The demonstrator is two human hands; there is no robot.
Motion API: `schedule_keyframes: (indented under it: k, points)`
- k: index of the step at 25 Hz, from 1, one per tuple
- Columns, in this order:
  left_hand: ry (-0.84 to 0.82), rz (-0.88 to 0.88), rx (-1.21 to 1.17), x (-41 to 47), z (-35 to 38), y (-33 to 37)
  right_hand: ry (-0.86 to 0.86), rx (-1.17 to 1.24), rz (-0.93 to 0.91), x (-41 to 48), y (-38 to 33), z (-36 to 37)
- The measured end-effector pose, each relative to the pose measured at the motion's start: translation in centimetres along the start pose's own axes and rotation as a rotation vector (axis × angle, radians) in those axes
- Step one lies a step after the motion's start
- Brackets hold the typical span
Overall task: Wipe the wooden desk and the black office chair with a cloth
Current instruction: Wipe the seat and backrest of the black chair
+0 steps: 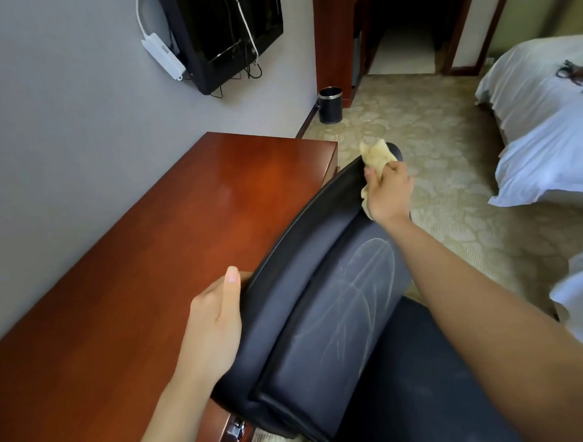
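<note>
The black office chair (323, 305) stands against the right side of the reddish wooden desk (152, 258), its backrest facing me with pale wipe streaks on the padding. My left hand (218, 326) grips the backrest's near left edge, thumb on top. My right hand (386, 192) is closed on a crumpled yellow cloth (377, 155) and presses it on the far top edge of the backrest. The chair's dark seat (421, 381) shows at the lower right under my right forearm.
A wall-mounted black TV (230, 34) with a white power strip (163, 56) hangs above the desk. A black waste bin (330, 105) stands on the patterned carpet by the wall. A bed with white linen (544, 129) lies to the right; a dark doorway is beyond.
</note>
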State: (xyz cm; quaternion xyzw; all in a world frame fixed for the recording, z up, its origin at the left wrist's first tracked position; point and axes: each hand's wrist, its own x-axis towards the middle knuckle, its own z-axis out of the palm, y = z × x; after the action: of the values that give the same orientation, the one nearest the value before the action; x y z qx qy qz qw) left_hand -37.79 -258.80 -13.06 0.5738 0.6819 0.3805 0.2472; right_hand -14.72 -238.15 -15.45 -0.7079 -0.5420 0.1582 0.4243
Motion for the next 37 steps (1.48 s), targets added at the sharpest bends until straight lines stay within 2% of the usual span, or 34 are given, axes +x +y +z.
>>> schedule_keyframes:
  k: [3,6,10,14,17,19,21,23,26,29,33,35,37]
  points:
    - [0.063,0.013,0.059,0.3,0.1,0.3,-0.015,0.007,0.182,2.4,0.1,-0.1]
    - [0.089,0.033,0.141,0.3,0.3,0.7,0.030,0.077,0.139,0.3,-1.2,0.6]
    - [0.090,0.020,0.209,0.1,0.5,0.9,0.010,0.026,-0.210,-7.0,-2.8,0.6]
    - [0.088,-0.010,0.210,-0.2,0.2,1.2,-0.211,0.151,-0.530,-15.9,-4.3,-0.2]
    - [0.105,-0.019,0.179,-0.1,0.2,1.8,-0.333,0.098,-0.817,-15.7,-3.3,-1.4]
    - [0.101,-0.022,0.222,-0.1,0.2,1.9,-0.358,0.056,-0.885,-14.1,-3.3,-1.6]
    - [0.071,0.009,0.277,0.0,0.3,1.5,-0.385,0.103,-0.733,-12.2,-3.4,-1.7]
    - [0.050,0.058,0.363,0.2,0.4,1.1,-0.253,-0.010,-0.672,-9.5,-2.3,-1.2]
    - [0.067,0.114,0.465,0.1,0.6,1.0,-0.109,-0.092,-0.455,-4.6,0.0,-1.1]
    - [0.131,0.269,0.490,0.0,0.8,1.1,-0.081,-0.135,-0.260,-0.3,1.2,-1.6]
    - [-0.008,0.494,0.536,0.6,0.8,1.0,-0.111,-0.024,0.150,3.7,1.3,-2.2]
    - [-0.096,0.525,0.539,1.0,0.6,0.9,-0.097,0.005,0.224,3.3,0.3,-1.4]
    - [-0.145,0.520,0.510,1.3,0.4,0.8,-0.066,-0.025,0.172,1.0,-1.5,-0.5]
